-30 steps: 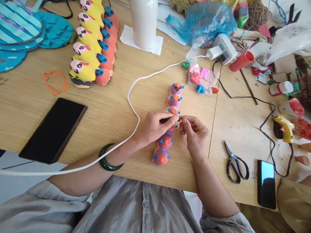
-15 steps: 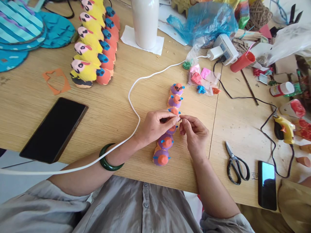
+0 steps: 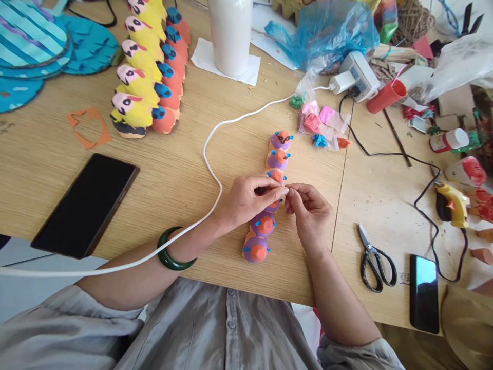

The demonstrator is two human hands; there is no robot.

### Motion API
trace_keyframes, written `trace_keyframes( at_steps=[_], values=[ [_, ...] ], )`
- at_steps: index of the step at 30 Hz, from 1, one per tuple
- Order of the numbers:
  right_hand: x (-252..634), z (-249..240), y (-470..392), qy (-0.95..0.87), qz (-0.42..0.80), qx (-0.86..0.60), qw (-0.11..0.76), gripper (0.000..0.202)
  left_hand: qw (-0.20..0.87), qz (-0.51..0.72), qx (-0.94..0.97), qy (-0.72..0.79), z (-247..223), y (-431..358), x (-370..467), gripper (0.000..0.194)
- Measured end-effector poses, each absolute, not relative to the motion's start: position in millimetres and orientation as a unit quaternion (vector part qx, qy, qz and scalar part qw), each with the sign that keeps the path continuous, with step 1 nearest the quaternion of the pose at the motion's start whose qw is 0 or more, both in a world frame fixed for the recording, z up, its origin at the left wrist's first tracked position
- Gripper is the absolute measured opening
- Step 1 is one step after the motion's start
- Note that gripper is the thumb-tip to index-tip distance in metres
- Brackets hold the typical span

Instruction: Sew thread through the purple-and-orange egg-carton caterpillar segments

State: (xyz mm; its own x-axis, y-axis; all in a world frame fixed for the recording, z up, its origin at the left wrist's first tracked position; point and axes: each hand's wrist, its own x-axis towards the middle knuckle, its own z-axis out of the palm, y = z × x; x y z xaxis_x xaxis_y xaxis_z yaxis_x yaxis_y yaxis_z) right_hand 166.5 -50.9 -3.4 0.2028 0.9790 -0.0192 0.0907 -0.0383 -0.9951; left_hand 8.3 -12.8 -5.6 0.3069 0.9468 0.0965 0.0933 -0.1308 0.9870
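Observation:
A strip of purple and orange clay-covered bumps (image 3: 259,250), each with an orange knob and small blue side pieces, lies on the wooden table. The two farthest knobs carry black markings. Over the strip's middle, my left hand (image 3: 246,201) is closed in a pinch, hiding part of it. My right hand (image 3: 308,210) is also pinched, its fingertips meeting those of the left just right of the strip. Whatever lies between the fingertips is too small to make out. A dark green bangle (image 3: 169,252) circles my left wrist.
A white cable (image 3: 210,164) crosses my left forearm. Bagged coloured clay (image 3: 313,122) lies beyond the strip. Scissors (image 3: 373,259), a phone (image 3: 423,293) and a yellow glue gun (image 3: 452,203) are at right. Left are a large phone (image 3: 84,205) and yellow painted strips (image 3: 133,110).
My fingertips have shifted very slightly to the right and now press together more closely. The strip and the other things stay where they were.

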Motion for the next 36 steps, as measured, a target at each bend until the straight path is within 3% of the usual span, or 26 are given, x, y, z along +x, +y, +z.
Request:
trace_keyframes(
  at_steps=[10, 17, 25, 36],
  values=[
    [166.6, -2.0, -50.9, -0.470, 0.440, -0.569, 0.512, 0.022, 0.500, 0.426, 0.633, 0.409, -6.9, -12.5, 7.0, 0.017],
    [166.8, -3.6, -50.7, -0.487, 0.417, -0.580, 0.503, 0.023, 0.514, 0.405, 0.633, 0.413, -4.3, -13.3, 7.2, 0.030],
    [166.3, -2.9, -52.0, -0.473, 0.423, -0.570, 0.522, 0.015, 0.501, 0.414, 0.634, 0.419, -7.3, -12.8, 6.7, 0.023],
    [167.6, -8.8, -55.8, -0.600, 0.310, -0.566, 0.473, 0.018, 0.546, 0.408, 0.572, 0.455, -4.7, -12.2, 6.7, 0.031]
  ],
)
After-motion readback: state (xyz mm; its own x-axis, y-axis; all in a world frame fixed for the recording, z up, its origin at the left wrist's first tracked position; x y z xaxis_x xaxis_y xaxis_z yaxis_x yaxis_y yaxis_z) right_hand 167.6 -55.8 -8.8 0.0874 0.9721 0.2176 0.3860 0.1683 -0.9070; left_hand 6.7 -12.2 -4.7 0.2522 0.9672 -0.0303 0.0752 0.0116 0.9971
